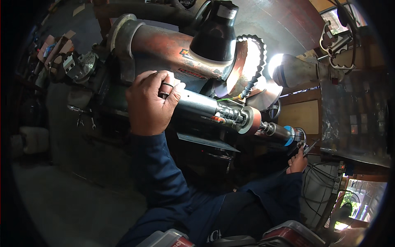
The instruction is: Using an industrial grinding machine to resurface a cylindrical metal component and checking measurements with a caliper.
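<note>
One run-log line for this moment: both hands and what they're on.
left hand: gripping steel cylinder on lathe | right hand: holding thin tool at blue-ringed shaft end | work lamp: lit

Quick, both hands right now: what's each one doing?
Left hand: closed around the end of the shiny metal cylinder.
Right hand: closed on a thin tool by the blue-ringed end.

Your left hand [149,103] grips a smooth, glossy metal cylinder [199,105], whose far end carries threaded steel and a matt orange-pink wheel [252,120]. Above it, the big pipe [164,43] looks like rough, rust-stained metal, and the lamp shade [216,33] is glossy black. Your sleeves [164,181] are matt blue cloth.
</note>
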`<state>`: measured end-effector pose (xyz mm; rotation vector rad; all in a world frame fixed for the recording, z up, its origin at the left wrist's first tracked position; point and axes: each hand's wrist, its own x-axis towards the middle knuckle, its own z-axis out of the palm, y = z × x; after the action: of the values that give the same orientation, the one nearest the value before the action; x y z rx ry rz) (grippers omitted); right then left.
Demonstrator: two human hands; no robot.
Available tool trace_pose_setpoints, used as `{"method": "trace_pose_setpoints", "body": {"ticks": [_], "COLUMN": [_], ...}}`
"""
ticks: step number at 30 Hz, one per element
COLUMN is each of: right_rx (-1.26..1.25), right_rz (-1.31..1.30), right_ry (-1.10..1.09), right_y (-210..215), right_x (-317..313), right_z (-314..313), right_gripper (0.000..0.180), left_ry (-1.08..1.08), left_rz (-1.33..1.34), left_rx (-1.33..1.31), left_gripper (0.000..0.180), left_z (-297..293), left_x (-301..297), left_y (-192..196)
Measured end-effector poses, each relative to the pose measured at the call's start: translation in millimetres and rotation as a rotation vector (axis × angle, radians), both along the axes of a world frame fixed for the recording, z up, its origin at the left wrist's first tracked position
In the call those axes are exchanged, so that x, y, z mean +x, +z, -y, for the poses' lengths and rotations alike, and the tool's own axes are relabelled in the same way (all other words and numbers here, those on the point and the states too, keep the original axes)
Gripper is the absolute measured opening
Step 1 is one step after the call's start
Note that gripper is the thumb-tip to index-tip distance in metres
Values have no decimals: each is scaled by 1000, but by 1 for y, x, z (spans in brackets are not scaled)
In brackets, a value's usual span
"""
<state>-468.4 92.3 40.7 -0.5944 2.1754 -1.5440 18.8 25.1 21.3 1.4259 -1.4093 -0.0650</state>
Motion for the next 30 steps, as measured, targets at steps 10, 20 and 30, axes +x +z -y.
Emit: {"method": "trace_pose_setpoints", "body": {"ticks": [10,20,30], "right_rx": [85,-477,-88], "right_rz": [-166,-78,1045], "right_ry": [-2,904,971], "right_y": [18,31,33], "right_x": [-1,158,247], "right_z": [15,-19,-42], "right_gripper": [26,65,56], "left_ry": [-13,-11,-17], "left_rz": [-2,1,-54], "left_rx": [-49,-37,-51], "left_gripper": [27,27,24], "left_z": [-1,4,-2], "left_x": [2,-2,1], "left_y": [1,-1,-10]}}
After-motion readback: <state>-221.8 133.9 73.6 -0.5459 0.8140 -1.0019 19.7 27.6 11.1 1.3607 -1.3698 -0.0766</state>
